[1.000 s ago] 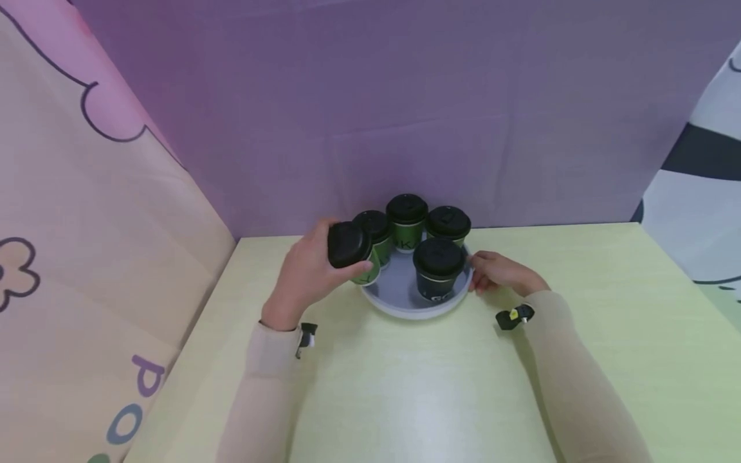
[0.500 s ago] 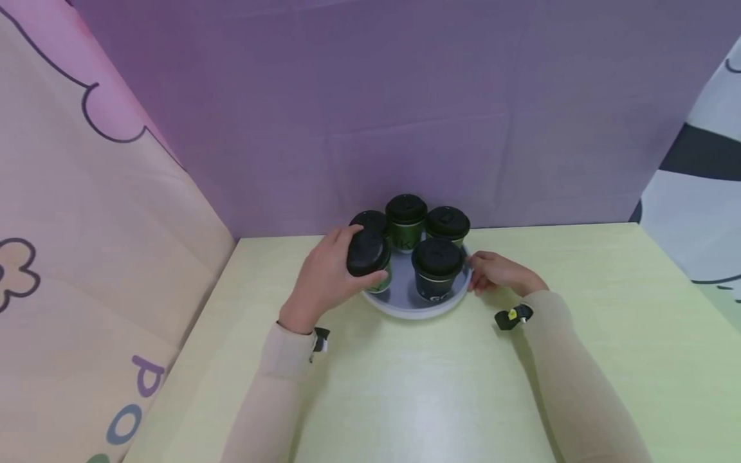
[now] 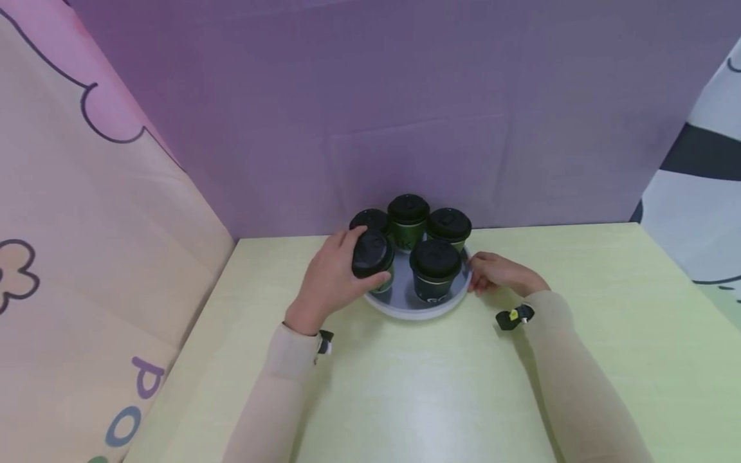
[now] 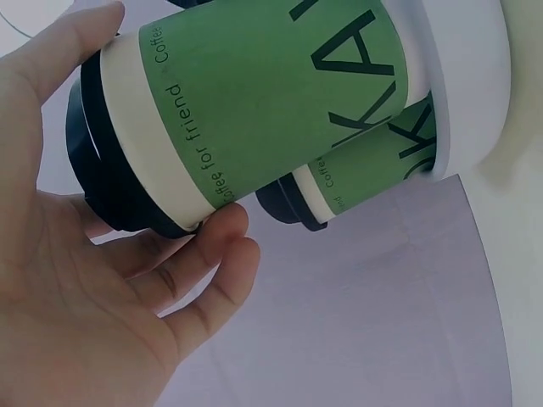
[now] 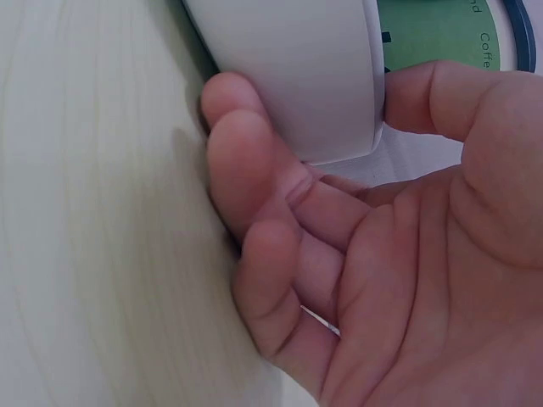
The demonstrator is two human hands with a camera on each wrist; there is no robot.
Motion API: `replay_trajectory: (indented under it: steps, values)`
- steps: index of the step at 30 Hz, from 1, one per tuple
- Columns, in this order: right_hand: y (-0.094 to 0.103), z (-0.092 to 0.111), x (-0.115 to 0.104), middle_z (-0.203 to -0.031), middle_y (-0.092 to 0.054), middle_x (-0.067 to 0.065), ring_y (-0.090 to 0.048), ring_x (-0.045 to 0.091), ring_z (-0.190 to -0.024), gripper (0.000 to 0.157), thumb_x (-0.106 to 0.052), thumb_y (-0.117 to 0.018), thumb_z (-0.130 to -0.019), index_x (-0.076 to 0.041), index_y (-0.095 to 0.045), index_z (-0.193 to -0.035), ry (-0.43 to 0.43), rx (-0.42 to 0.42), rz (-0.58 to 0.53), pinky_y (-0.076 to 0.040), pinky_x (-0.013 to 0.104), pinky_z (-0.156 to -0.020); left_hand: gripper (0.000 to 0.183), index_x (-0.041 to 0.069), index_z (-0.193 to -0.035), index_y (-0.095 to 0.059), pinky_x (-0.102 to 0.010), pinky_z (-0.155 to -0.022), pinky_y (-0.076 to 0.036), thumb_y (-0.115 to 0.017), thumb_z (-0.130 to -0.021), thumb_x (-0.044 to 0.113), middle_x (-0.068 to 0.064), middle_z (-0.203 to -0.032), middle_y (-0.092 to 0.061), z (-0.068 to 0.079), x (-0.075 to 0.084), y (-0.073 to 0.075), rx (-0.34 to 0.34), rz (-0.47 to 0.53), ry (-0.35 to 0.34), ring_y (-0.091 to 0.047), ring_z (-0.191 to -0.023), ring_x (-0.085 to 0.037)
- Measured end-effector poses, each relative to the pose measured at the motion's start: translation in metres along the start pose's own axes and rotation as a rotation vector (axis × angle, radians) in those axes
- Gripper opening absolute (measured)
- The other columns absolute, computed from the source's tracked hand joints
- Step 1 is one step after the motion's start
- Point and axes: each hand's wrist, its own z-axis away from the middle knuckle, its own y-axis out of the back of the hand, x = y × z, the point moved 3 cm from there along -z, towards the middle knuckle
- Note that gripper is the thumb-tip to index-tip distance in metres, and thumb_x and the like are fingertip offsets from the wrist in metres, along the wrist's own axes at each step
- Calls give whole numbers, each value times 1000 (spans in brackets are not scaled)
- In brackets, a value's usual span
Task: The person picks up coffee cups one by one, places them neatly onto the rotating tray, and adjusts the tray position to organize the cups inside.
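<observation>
My left hand (image 3: 330,276) grips a green paper coffee cup (image 4: 263,93) by its black lid and upper wall. The cup stands upright at the left of a round pale grey tray (image 3: 405,314); its base is at the tray's rim in the left wrist view. At the tray's right edge is my right hand (image 3: 502,272), thumb on the rim and fingers curled at its outer wall (image 5: 297,68). Also on the tray are a dark cup (image 3: 434,286) at front right, a green cup (image 3: 408,235) at the back, another (image 3: 449,224) at back right, and a partly hidden one (image 3: 369,219) behind my left hand.
The tray stands on a light yellow wooden table (image 3: 399,399), close to its far edge. A purple cloth wall (image 3: 370,128) rises behind it. Printed cloth (image 3: 87,257) hangs on the left, and a white and black one (image 3: 700,193) on the right.
My left hand has moved right with the cup, which has gone from tilted beside the tray's left rim to upright at the tray's left. My right hand stays at the rim.
</observation>
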Motion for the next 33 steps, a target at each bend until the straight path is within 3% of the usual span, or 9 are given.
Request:
replay_trajectory:
  steps: [19, 33]
  values:
    - [-4, -2, -1, -90, -73, 9, -65, 16, -74, 27, -18, -35, -104, 2, -51, -110, 20, 2, 14, -49, 27, -67, 89, 16, -153, -45, -50, -104, -52, -76, -83, 63, -15, -146, -55, 0, 5, -23, 5, -72, -46, -59, -125, -32]
    - [-6, -3, -8, -90, -72, 11, -64, 15, -72, 26, -16, -35, -102, 3, -51, -111, 30, 10, 10, -49, 26, -64, 86, 13, -151, -47, -49, -102, -53, -74, -86, 62, -16, -145, -55, 0, 4, -25, 41, -67, -43, -60, -123, -33]
